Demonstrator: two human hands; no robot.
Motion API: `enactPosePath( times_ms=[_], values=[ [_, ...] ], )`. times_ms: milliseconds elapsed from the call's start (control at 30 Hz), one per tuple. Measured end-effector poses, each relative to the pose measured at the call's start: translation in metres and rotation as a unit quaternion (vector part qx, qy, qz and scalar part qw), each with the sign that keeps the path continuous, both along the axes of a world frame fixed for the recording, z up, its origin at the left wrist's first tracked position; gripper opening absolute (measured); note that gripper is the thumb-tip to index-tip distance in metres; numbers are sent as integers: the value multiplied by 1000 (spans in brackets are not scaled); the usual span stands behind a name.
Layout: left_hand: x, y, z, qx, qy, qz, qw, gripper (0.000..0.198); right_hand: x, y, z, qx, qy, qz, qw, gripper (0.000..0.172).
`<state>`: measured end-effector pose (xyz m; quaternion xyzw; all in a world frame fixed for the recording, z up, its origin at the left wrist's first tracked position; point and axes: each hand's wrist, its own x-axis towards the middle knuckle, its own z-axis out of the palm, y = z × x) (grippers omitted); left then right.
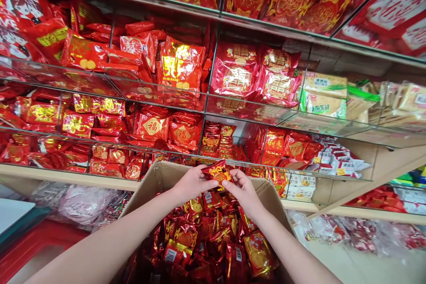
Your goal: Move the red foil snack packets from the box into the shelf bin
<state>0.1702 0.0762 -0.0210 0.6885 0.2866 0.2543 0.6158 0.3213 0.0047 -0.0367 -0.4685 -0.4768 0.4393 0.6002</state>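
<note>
Both my hands meet above an open cardboard box (156,182) filled with several small red and gold foil packets (206,235). My left hand (191,184) and my right hand (242,191) together pinch one small red and gold packet (218,173), holding it up over the far end of the box. Fingers of both hands are closed on its edges. The packet sits just in front of the lowest glass shelf.
Glass shelves (206,100) with dividers hold many red and gold snack bags (236,75). To the right are pale biscuit packs (324,93) and white boxes (336,162). Clear plastic bags (83,204) lie under the wooden ledge (66,176). A red surface (36,244) is at lower left.
</note>
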Motion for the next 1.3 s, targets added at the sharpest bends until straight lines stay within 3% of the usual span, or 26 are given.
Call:
enactPosePath(
  times_ms=[100, 167, 233, 300, 400, 500, 633, 800, 1133, 1300],
  values=[
    [-2, -1, 0, 172, 61, 5, 983, 24, 4, 0, 7, 50, -119, -15, 992, 39],
    [-5, -1, 4, 258, 92, 4, 962, 19, 8, 1, 15, 60, -200, -28, 978, 30],
    [-8, 1, 9, 289, 90, 22, 953, 20, 15, 3, 24, 54, -240, -60, 967, 17],
    [-12, 7, 12, 302, 73, 75, 948, 22, 25, 11, 33, 48, -199, -128, 970, 17],
    [-21, 24, 7, 322, 91, 150, 930, 23, 41, 33, 44, 49, -51, -219, 973, 21],
    [-27, 39, -5, 324, 147, 157, 921, 20, 49, 63, 47, -7, 21, -188, 982, 18],
    [-28, 47, -16, 299, 149, 156, 930, 19, 44, 102, 39, -116, -18, -122, 986, 15],
    [-27, 48, -18, 289, 129, 169, 933, 19, 35, 136, 21, -165, -90, -110, 976, 15],
    [-27, 54, -24, 282, 117, 173, 936, 21, 34, 141, 7, -186, -255, -47, 948, 18],
    [-26, 53, -23, 279, 121, 173, 937, 21, 37, 147, 6, -150, -305, -84, 937, 16]
  ],
)
